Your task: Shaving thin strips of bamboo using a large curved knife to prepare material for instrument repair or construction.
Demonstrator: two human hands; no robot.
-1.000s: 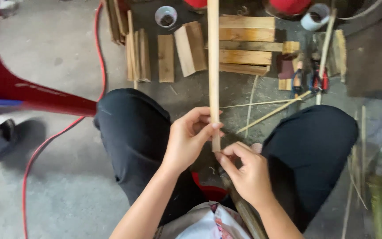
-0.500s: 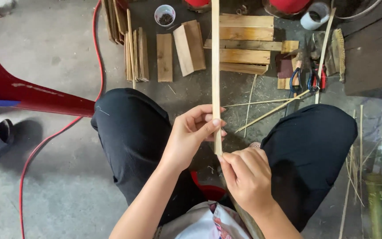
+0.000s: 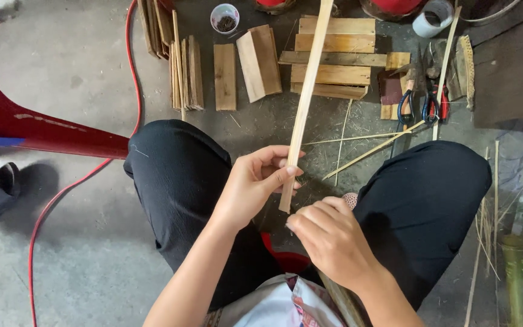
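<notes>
Two hands meet at frame centre over a long bamboo strip [image 3: 305, 103] that runs from the top edge down between the knees. The left hand [image 3: 255, 184] pinches the strip near its lower end, thumb and fingers closed on it. The right hand [image 3: 331, 236] is curled into a loose fist just below the strip's end; whether it holds anything cannot be told. Cut wood pieces [image 3: 332, 57] lie at the top, scissors [image 3: 422, 103] to the upper right.
</notes>
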